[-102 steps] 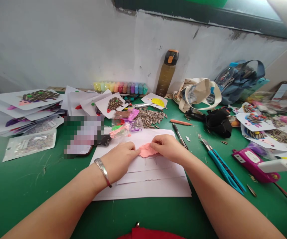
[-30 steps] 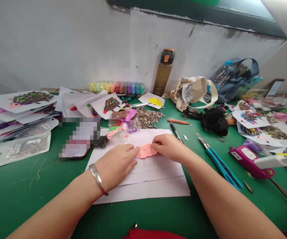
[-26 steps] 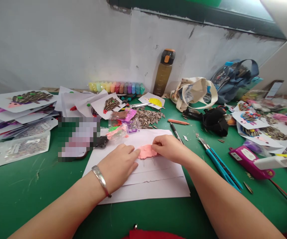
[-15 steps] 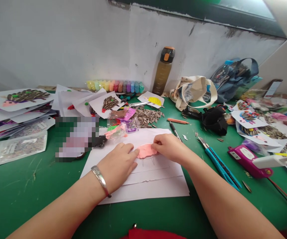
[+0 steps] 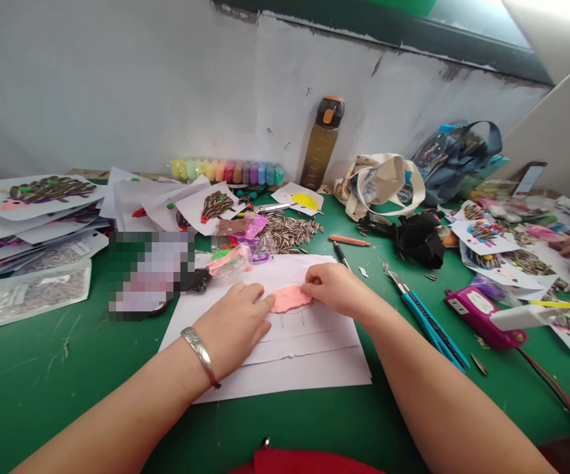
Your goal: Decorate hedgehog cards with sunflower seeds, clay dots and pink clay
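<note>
Basically, you are working at a big green table, and in front of you are lying some white sheets of paper, one on top of another. Your left hand rests on them with loosely spread fingers and grasps nothing; its index fingertip reaches the left edge of the pink clay. Your right hand has its fingers bent together at the opposite edge; whether they pinch the clay or only press it, I cannot tell. The pink clay lies flat between both hands, on the top sheet, just above thin drawn lines. The step in hand seems to be spreading and shaping it upon this drawing; the next move probably calls for gentle, even pressure along the border. About writing: the bottle carries faint marks, and the magenta gadget has a white label, but I can read no word or brand.
</note>
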Demonstrator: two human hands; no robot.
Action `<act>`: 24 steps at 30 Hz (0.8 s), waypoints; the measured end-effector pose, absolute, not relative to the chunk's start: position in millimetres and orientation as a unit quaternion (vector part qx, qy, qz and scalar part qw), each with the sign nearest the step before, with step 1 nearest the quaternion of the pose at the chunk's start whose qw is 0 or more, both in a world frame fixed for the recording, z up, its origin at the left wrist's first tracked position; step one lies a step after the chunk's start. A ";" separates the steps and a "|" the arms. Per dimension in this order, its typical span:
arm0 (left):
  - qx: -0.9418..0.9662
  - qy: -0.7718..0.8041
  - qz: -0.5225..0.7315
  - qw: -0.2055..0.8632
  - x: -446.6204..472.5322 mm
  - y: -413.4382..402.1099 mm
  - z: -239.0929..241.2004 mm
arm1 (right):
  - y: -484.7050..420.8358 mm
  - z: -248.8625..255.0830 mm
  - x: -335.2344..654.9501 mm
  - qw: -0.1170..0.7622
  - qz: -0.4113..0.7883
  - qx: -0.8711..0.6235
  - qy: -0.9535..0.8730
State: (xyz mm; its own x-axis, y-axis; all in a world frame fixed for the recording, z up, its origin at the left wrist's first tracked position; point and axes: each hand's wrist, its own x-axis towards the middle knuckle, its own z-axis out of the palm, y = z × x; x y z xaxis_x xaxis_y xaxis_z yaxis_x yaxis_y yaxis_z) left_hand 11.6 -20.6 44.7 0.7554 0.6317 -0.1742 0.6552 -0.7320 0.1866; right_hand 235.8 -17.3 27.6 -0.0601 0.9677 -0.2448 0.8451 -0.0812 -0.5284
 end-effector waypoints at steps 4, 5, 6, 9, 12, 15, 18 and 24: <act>0.931 0.338 -0.042 0.127 9.1 -16.5 42.7 | -14.0 28.2 238.8 0.110 0.312 -0.667 -0.667; 0.932 0.335 -0.038 0.133 7.9 -15.1 42.0 | -12.7 28.8 240.2 0.110 0.324 -0.661 -0.667; 0.932 0.332 -0.033 0.141 6.6 -13.8 41.3 | -11.4 29.5 241.8 0.110 0.337 -0.654 -0.669; 0.932 0.323 -0.013 0.166 2.9 -10.9 39.4 | -8.7 31.9 247.5 0.106 0.377 -0.631 -0.670; 0.930 0.323 0.001 0.177 1.3 -10.4 38.1 | -9.4 32.6 250.1 0.113 0.386 -0.636 -0.658; 0.930 0.326 0.003 0.173 1.6 -11.2 37.3 | -13.2 30.6 248.0 0.126 0.369 -0.651 -0.651; 0.929 0.331 -0.005 0.167 2.6 -11.8 37.5 | -18.2 27.6 246.1 0.140 0.348 -0.657 -0.654; 0.926 0.335 -0.020 0.174 4.0 -12.2 39.5 | -26.3 25.8 257.6 0.207 0.424 -0.626 -0.621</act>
State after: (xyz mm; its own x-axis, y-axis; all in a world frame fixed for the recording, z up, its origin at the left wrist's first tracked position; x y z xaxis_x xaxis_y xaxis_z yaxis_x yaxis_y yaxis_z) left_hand 4.0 -12.2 39.5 0.7753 0.6128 -0.1527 0.6264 -0.7155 0.3093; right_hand 257.6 -26.3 25.8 -0.1297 0.9530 -0.2739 0.6020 -0.1438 -0.7854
